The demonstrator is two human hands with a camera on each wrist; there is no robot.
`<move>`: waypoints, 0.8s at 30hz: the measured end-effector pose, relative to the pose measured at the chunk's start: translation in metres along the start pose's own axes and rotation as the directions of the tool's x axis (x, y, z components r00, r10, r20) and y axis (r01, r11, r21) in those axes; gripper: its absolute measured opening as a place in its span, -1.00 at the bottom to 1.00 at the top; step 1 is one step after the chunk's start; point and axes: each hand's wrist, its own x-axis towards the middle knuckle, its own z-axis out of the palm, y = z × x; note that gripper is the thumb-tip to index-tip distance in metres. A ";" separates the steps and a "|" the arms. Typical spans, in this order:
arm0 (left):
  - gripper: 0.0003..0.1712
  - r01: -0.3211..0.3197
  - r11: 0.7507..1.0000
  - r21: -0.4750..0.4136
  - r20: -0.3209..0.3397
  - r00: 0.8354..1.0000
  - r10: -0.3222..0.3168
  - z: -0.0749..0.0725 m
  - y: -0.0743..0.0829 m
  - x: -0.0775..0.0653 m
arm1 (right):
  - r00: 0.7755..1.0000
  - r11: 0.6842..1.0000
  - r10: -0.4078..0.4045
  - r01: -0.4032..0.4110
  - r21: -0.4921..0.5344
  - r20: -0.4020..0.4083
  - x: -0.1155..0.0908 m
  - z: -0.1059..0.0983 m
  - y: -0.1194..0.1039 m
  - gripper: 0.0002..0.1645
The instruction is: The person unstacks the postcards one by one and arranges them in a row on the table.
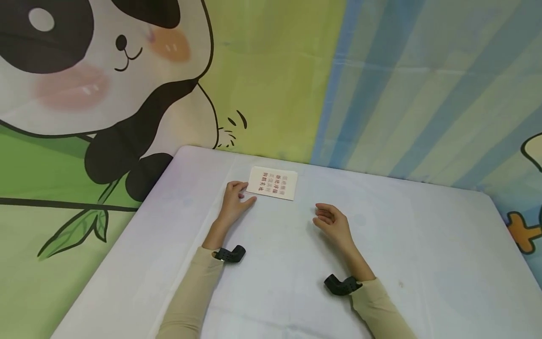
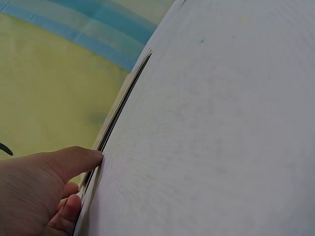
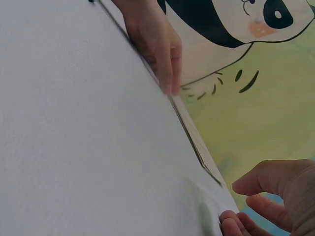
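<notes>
At the upper centre of the head view, a thin rectangular stack of white paper cards printed with reddish-brown characters [image 1: 271, 178] lies flat on a table under a smooth white cloth [image 1: 271, 263], near its far edge. Left of the stack, the left hand [image 1: 231, 205] has its thumb and fingers parted around the lower left corner, fingertips touching the edges; whether they grip it I cannot tell. Right of centre, the right hand [image 1: 337, 229] hangs apart from the stack, fingers loosely bent, holding nothing. A yellow-and-blue striped backdrop with a cartoon panda [image 1: 271, 80] fills the top.
</notes>
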 end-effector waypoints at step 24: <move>-0.39 -0.009 0.998 0.061 -0.004 1.000 0.009 0.001 0.003 -0.003 | 0.996 0.985 -0.015 0.000 -0.170 -0.083 0.038 0.067 -0.003 -0.37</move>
